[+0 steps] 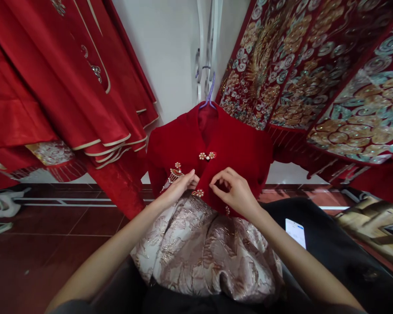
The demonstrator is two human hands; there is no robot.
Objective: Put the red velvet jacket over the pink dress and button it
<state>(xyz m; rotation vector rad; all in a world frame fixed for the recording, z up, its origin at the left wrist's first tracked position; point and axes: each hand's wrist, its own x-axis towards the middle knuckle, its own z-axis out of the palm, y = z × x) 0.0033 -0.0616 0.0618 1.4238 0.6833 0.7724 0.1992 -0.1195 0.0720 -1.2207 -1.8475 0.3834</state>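
A red velvet jacket (180, 135) with a stand-up collar hangs in front of me on a purple hanger (210, 93). A pearl-and-gold flower clasp (207, 155) joins its front near the chest. My left hand (183, 183) is closed at the front opening, its fingertips partly tucked behind the cloth, beside a lower flower button (198, 193). Close to its right, my right hand (232, 187) makes a pinch of thumb and forefinger at the front panel; whatever is in the pinch is too small to make out. A beaded fan-shaped ornament (176, 172) lies above my left wrist.
Pale brocade fabric (203, 253) spreads below the jacket over my lap. Red garments (68, 74) hang at left, embroidered ones (298, 65) at right. A lit phone (295, 232) rests on a black surface (327, 253). White shoes (6, 205) stand at far left.
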